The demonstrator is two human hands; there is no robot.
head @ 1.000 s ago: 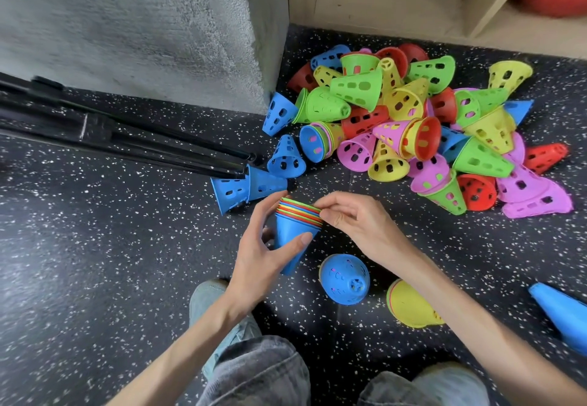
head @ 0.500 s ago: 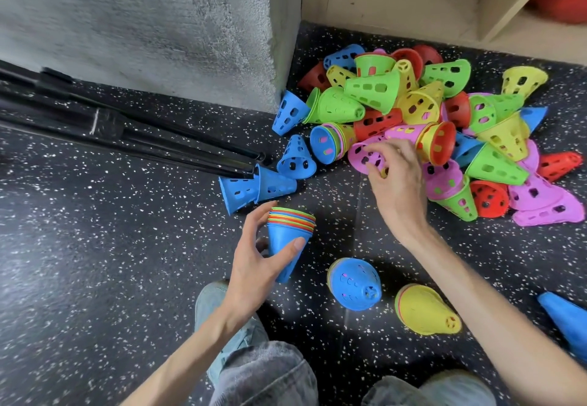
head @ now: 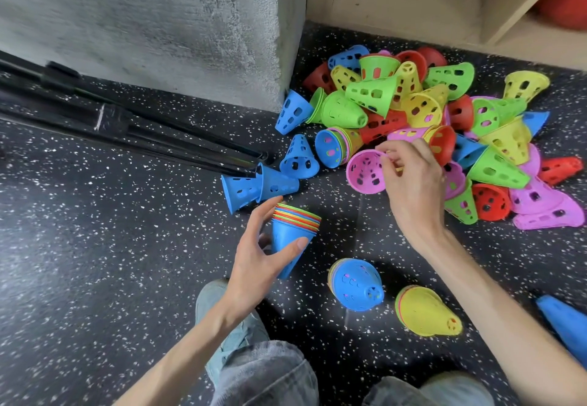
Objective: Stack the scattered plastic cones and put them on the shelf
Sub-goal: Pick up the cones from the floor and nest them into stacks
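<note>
My left hand [head: 260, 253] grips a stack of nested cones [head: 293, 230], blue on the outside with several coloured rims at the top, mouth up, just above the floor. My right hand [head: 409, 180] reaches into the pile of scattered cones [head: 422, 110] and pinches the rim of a pink cone [head: 365, 172] lying on its side at the pile's near edge. The pile holds green, yellow, red, blue and pink perforated cones. The wooden shelf [head: 502, 8] stands behind the pile at the top right.
Two more stacks lie on the floor near my knees, one blue [head: 357, 285] and one yellow [head: 427, 312]. Loose blue cones [head: 254, 186] lie left of the pile. Black tripod legs [head: 127, 129] stretch across the floor at left, below a grey concrete wall [head: 152, 24]. A blue cone [head: 565, 323] sits at the right edge.
My right hand left the stack, reached up into the pile and took hold of the pink cone's rim. My left hand kept holding the stack.
</note>
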